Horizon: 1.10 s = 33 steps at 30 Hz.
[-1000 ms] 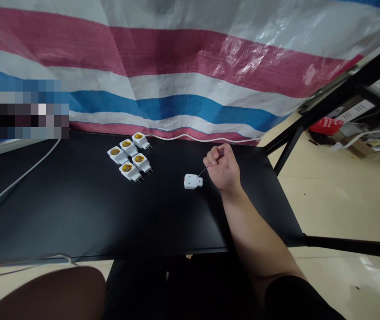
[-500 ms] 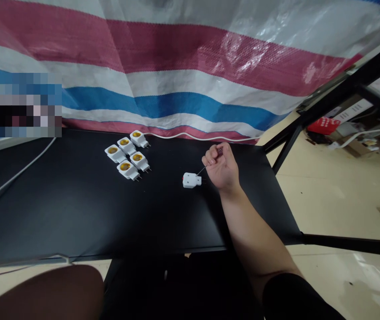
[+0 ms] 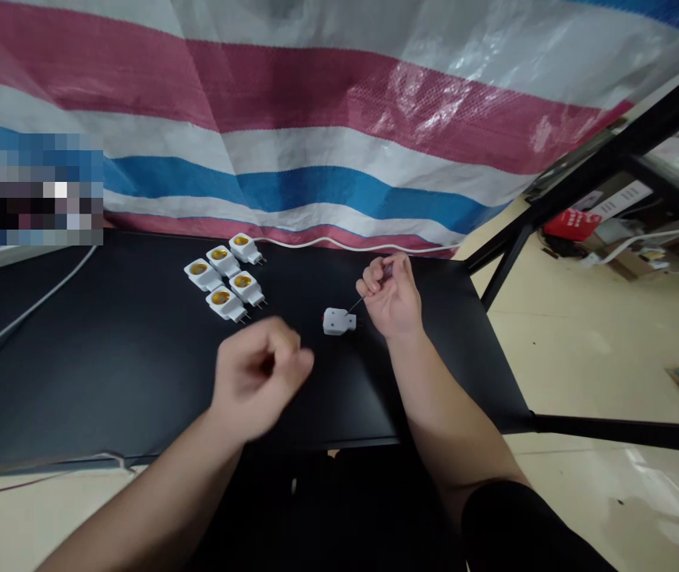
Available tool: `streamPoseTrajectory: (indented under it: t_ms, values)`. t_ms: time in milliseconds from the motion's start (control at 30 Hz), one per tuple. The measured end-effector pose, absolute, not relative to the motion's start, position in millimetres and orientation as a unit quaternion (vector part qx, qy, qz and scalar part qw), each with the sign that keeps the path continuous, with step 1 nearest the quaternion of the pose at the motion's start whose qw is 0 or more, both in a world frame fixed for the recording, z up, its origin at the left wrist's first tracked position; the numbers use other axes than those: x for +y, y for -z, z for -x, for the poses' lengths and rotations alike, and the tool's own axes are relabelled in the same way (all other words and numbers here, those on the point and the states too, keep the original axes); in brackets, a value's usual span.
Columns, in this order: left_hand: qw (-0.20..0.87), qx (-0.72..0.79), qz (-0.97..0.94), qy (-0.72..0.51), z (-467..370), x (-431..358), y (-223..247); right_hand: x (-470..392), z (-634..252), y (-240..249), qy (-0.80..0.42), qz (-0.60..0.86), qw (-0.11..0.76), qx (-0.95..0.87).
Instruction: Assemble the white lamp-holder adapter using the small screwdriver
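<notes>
My right hand is closed around the handle of a thin screwdriver. Its shaft slants down left toward a white plug-in device, whose back with small screw holes faces up; whether the tip touches it I cannot tell. Two pins stick out on the device's right, and a bit of red shows on its left end. Left of it and nearer to me, my left hand hovers over the table with fingers curled and thumb against forefinger, slightly blurred. Anything small in that pinch is hidden.
Several similar white plug-in devices with amber round faces lie grouped at the back left of the black table. A white cable runs along the back edge, before a striped tarp. Black frame bars stand at right.
My left hand has come up from the lower left to a place over the table near the device. My right hand and the screwdriver have stayed about the same.
</notes>
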State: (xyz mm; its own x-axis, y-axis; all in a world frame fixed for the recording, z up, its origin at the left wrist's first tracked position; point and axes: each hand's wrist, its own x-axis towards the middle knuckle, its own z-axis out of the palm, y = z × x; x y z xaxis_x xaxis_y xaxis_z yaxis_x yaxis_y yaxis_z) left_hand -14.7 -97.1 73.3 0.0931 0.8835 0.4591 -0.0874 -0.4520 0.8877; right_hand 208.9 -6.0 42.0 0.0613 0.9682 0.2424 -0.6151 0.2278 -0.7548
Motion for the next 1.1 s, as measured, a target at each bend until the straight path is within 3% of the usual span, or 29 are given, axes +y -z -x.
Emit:
streamPoseTrajectory:
  t_ms: [167,367,733,1100]
  values:
    - [0.327,0.385,-0.67,-0.544,-4,-23,-48,-12,-199,-43,-0.567,0.235,0.673,-0.412]
    - [0.226,0.312,-0.767,-0.513,-6,16,-7,-13,-193,-42,-0.551,0.241,0.674,-0.429]
    - [0.371,0.22,-0.84,-0.329,10,10,1,-18,-183,-42,-0.548,0.244,0.666,-0.443]
    - [0.377,0.174,-0.854,-0.313,5,9,2,-20,-186,-26,-0.528,0.236,0.613,-0.538]
